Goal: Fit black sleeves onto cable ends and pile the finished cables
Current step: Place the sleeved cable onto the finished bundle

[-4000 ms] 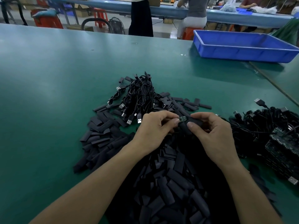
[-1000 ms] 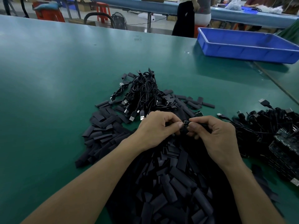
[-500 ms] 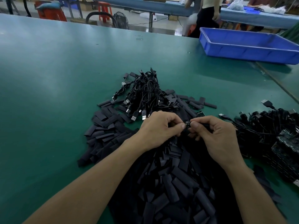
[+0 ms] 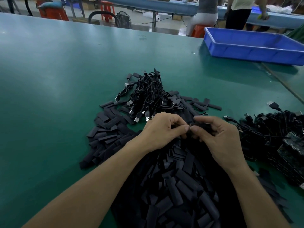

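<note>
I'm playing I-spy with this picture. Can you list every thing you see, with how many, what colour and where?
table: one, green, under everything.
sleeves: big heap, black, nearest the person.
cable pile: one, black with silver plugs, beyond the hands.
loose cables: one tangle, black, right of the hands.
dark stack: one, blackish, right edge; cannot tell what.
tray: one, blue, far right on the table.
stools: several, red, floor beyond the table.
people: two, at the far bench.
held sleeve: one, black, between both hands' fingertips.
left hand: one, bare, centre, pinching the held sleeve.
right hand: one, bare, centre, pinching it too.
</note>
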`<state>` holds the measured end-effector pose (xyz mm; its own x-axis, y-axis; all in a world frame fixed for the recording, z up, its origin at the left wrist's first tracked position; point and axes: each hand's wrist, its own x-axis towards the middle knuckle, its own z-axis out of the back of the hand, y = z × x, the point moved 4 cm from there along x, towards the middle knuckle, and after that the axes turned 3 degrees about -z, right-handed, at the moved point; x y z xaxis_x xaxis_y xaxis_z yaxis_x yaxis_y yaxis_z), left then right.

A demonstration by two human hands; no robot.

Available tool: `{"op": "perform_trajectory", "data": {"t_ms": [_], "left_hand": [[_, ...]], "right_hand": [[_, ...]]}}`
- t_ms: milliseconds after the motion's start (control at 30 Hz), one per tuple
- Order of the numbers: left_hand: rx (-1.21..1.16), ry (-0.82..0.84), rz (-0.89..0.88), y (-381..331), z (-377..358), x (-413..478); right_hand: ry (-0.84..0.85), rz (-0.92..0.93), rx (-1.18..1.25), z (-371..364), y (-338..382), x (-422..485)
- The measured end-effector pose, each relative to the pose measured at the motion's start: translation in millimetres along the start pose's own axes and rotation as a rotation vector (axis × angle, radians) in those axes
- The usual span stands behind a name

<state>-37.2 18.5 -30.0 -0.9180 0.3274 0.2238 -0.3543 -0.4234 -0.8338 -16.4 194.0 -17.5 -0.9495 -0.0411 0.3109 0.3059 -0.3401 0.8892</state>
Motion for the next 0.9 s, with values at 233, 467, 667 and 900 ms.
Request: {"op": "perform_trajectory", "data": {"t_ms": [233, 467, 667, 900], "left_hand": [[0.018, -0.08, 0.024, 1.4, -1.5, 1.4], [0.04, -0.115, 0.033, 5.1, -1.9, 2.4], [0.044, -0.108, 0.009, 5.6, -3.9, 3.2], [0.027, -0.104, 0.004, 3.7, -3.6, 2.5]], "right_hand": [[-0.337, -0.067, 0.035, 10.8, -1.8, -1.1], [-0.198, -0.081, 0.069, -1.0, -0.6, 1.1], [-0.145, -0.089, 0.079, -3.8, -2.7, 2.1], [-0.191, -0.086, 0.084, -1.2, -4.0, 0.8]]}}
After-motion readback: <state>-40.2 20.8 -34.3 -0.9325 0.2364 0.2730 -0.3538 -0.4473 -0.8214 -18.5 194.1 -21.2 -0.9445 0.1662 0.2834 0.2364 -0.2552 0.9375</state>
